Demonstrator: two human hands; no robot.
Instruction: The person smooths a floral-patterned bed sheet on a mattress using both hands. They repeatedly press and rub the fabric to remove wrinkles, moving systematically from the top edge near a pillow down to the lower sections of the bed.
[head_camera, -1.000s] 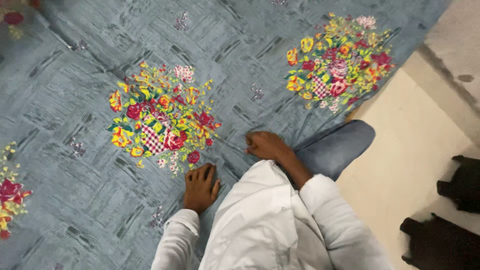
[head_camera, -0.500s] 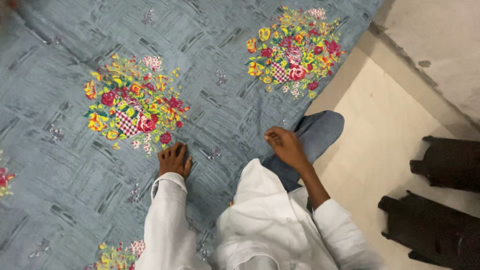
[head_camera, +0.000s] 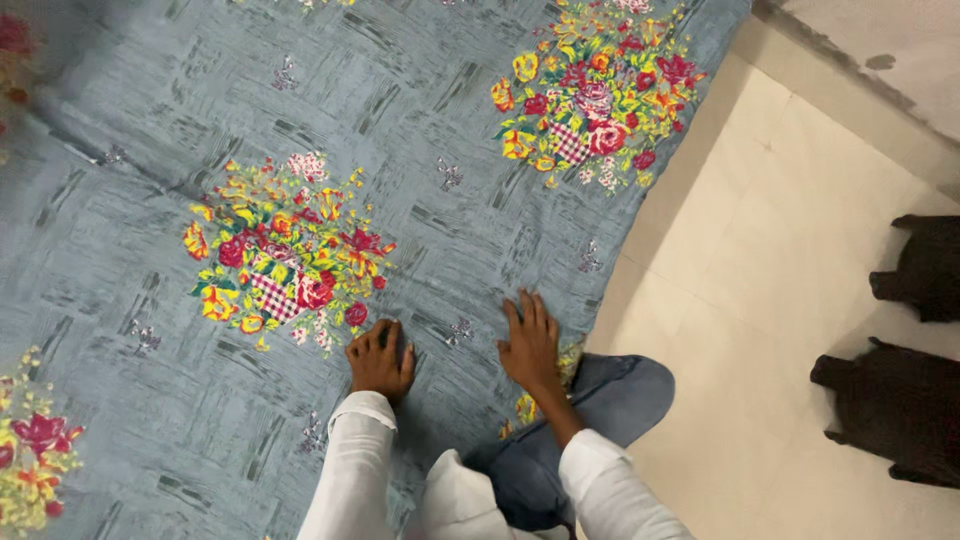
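A grey-blue bedsheet (head_camera: 150, 230) printed with bright flower baskets lies spread out below me. My left hand (head_camera: 379, 358) presses flat on it just below one flower basket (head_camera: 285, 252). My right hand (head_camera: 529, 342) lies flat on the sheet near its right edge, fingers spread, holding nothing. Both arms wear white sleeves. My knee in blue jeans (head_camera: 615, 395) rests at the sheet's edge, below the right hand.
A cream tiled floor (head_camera: 790, 260) runs along the right of the sheet, with a grey wall base (head_camera: 880, 70) at the top right. Two dark brown furry shapes (head_camera: 905, 400) sit on the tiles at the far right. A second flower basket (head_camera: 595, 95) is printed near the sheet's upper right.
My right hand has moved off my knee and now lies flat on the sheet with fingers spread. The left hand stays pressed down. My knee has dropped lower in view.
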